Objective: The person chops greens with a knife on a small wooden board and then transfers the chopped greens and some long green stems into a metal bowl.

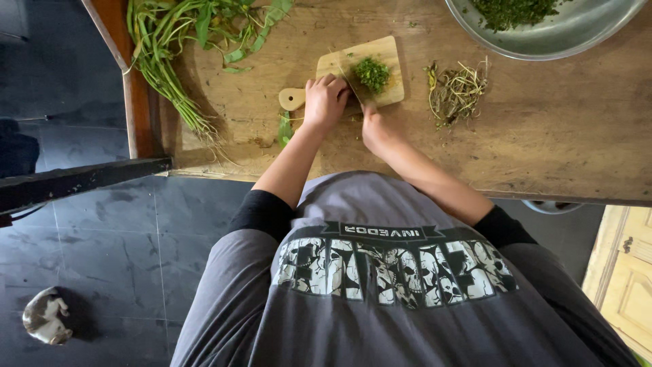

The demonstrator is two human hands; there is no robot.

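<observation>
Chopped greens (371, 73) lie on the cutting board (387, 54), just beyond both hands (325, 100).

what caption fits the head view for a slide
Two hands, left hand and right hand, chopping greens on a small wooden cutting board.

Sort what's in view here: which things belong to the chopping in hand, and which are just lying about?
In use:
- left hand on the cutting board
- right hand with the knife
- chopped greens
- metal bowl with more chopped greens
- bunch of long-stemmed greens
- pile of cut roots

Lying about:
- cat on the floor
- yellow door
</observation>
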